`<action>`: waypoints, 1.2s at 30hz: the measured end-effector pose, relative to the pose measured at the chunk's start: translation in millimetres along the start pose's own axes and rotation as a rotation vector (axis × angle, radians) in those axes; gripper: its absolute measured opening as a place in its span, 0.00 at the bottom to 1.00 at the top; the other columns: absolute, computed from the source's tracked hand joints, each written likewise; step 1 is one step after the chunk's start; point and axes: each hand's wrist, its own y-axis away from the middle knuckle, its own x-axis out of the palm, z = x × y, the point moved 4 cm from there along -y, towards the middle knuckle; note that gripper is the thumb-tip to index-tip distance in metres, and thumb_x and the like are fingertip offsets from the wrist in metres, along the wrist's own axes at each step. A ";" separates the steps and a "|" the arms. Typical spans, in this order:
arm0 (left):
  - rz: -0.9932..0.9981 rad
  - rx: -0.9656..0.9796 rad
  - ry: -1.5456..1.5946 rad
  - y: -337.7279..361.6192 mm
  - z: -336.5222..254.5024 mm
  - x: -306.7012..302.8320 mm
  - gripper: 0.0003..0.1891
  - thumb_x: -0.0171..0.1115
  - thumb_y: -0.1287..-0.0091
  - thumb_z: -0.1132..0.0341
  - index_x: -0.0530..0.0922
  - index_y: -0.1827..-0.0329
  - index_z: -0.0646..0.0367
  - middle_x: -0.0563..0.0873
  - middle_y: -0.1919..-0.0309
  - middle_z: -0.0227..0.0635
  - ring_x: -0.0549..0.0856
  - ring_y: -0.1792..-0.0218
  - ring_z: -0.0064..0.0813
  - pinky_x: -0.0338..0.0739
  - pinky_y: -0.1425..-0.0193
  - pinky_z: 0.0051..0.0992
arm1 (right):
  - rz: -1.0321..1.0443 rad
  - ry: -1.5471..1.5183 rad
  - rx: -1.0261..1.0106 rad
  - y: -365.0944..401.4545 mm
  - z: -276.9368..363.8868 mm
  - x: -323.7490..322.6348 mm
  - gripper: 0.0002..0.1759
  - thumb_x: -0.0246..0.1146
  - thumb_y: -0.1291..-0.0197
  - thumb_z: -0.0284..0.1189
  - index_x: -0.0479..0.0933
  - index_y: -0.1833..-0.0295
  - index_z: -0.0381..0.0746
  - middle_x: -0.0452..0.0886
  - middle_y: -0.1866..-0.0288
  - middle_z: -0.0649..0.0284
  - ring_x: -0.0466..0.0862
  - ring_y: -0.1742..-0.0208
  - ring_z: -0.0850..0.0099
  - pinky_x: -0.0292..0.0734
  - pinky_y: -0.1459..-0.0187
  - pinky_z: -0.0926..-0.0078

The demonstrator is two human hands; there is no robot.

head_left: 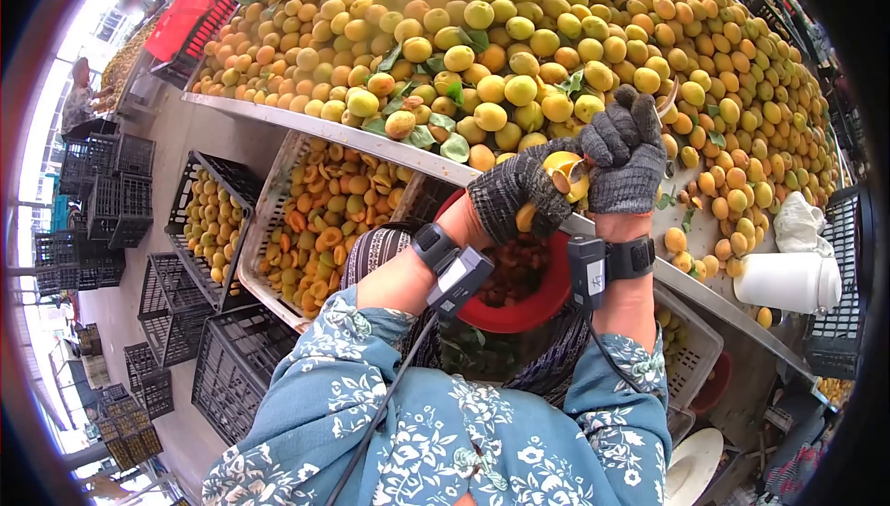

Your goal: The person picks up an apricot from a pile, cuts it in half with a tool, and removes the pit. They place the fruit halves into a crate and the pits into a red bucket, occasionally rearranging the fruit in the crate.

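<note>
My left hand (524, 189), in a dark grey knit glove, is closed around a cut yellow fruit (567, 177) that shows a brown pit area. Beside it on the right, my right hand (627, 153), gloved the same way, is closed in a fist on a small tool with a thin curved blade (668, 101) sticking out at the top. Both hands are above the front edge of a metal table (371, 142) heaped with yellow-orange fruit (491, 89) and some green leaves. Below the hands a red basin (519, 316) holds brown pits.
A white crate (248, 260) of split fruit stands left of my knees, a black crate (243, 192) of fruit beyond it. Stacked black crates (120, 195) fill the far left. A white container (783, 281) lies on the table at right. A person (79, 98) is far left.
</note>
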 end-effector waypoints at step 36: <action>-0.354 -0.420 0.261 -6.4 22.6 -22.0 0.09 0.53 0.31 0.69 0.79 0.52 0.59 0.80 0.61 0.32 0.80 0.61 0.21 0.76 0.58 0.21 | -0.024 1.559 -0.064 11.1 -27.8 3.5 0.17 0.65 0.47 0.18 0.78 0.49 0.34 0.83 0.59 0.67 0.81 0.59 0.78 0.77 0.55 0.80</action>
